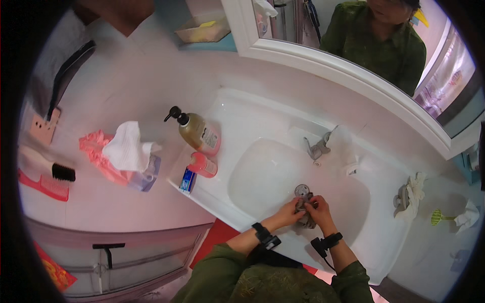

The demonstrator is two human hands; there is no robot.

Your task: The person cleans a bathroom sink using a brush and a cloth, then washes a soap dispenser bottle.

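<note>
Over the near side of the white washbasin (252, 174), my left hand (289, 212) and my right hand (321, 210) are close together. Both are closed on a small, crumpled grey-brown cloth (306, 220), which hangs down between them. Its exact kind cannot be made out. Just beyond the fingers lies the round metal drain (302, 190). A grey tap (318, 147) stands at the basin's back edge, farther off. Dark straps with small devices circle both my wrists.
On the basin's left ledge stand a pump bottle (199, 134), a pink bottle (203, 165) and a blue box (188, 180). Farther left are a tissue pack (144, 174), a red comb (50, 187) and a brush (61, 171). A white-framed mirror (303, 54) hangs behind; a pale cloth (416, 194) drapes at right.
</note>
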